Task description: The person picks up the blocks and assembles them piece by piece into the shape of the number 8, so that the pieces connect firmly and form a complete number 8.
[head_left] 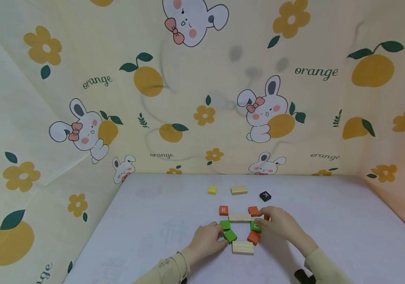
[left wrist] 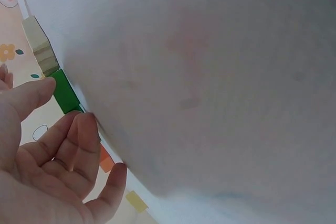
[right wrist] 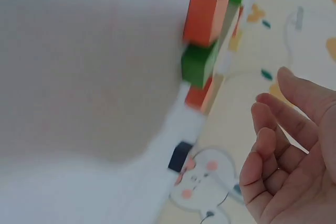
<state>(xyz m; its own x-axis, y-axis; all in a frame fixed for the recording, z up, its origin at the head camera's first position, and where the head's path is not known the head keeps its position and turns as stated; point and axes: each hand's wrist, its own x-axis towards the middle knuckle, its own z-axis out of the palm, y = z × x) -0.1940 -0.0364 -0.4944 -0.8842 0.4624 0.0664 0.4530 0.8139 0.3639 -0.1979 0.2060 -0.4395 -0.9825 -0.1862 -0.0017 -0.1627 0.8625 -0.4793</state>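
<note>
Small blocks form a ring on the table. My left hand [head_left: 207,238] is at its left side, thumb and fingertips at opposite ends of a tilted green block [head_left: 230,236], seemingly pinching it; another green block [head_left: 225,225] sits just beyond. On the right side, my right hand [head_left: 282,225] hovers beside a green block [head_left: 255,226] and an orange block [head_left: 253,211]. In the right wrist view its loosely bent fingers [right wrist: 265,145] hold nothing. A second orange block [head_left: 253,237] lies nearer. Wooden blocks cross the ring's far side [head_left: 239,218] and near side [head_left: 243,248].
An orange block marked R [head_left: 223,210] lies at the ring's far left corner. Farther back are a yellow block [head_left: 212,190], a ridged wooden block [head_left: 239,190] and a black block [head_left: 265,196]. A patterned cloth [head_left: 202,86] hangs behind the white table [head_left: 145,232].
</note>
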